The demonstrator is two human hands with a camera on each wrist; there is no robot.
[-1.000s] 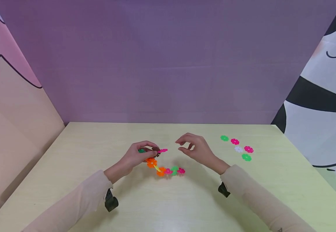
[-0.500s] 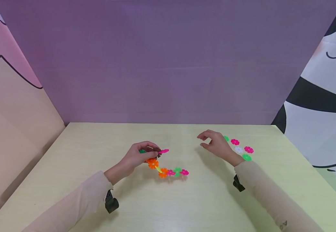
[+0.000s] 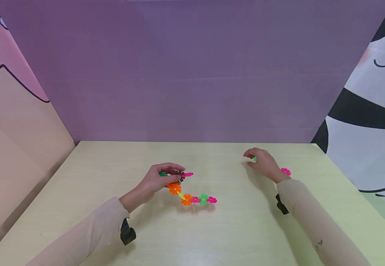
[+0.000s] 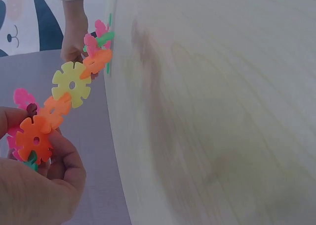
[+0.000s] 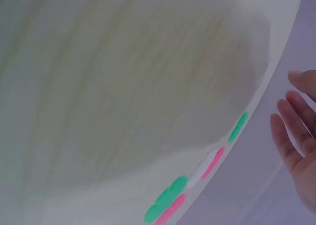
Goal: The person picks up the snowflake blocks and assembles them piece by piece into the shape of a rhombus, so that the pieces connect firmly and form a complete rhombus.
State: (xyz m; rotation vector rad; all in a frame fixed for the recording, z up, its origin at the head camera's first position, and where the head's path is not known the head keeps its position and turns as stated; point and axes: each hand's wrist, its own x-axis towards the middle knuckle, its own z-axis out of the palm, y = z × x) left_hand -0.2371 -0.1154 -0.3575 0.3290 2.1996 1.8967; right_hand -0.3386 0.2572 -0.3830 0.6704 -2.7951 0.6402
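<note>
My left hand (image 3: 154, 179) pinches one end of a joined chain of flower-shaped plastic discs. In the left wrist view an orange-red disc (image 4: 34, 140) sits at the fingers and a yellow disc (image 4: 71, 85) is midway along. The chain's far end, with a green disc (image 3: 203, 199) between two pink ones, hangs to the right. My right hand (image 3: 263, 164) holds nothing, its fingers relaxed near a loose green disc (image 5: 238, 127). In the right wrist view a pink disc (image 5: 213, 162), a white one (image 5: 200, 170) and another green disc (image 5: 166, 199) lie nearby.
The pale wooden table (image 3: 146, 236) spreads under both hands. A purple panel (image 3: 192, 74) rises behind its far edge. Printed cartoon backdrops flank the table. A black strap device (image 3: 127, 232) is on the left wrist, with another on the right.
My right hand has moved right, away from the chain, and is over the loose discs, hiding several in the head view. My left hand still holds the chain almost in place.
</note>
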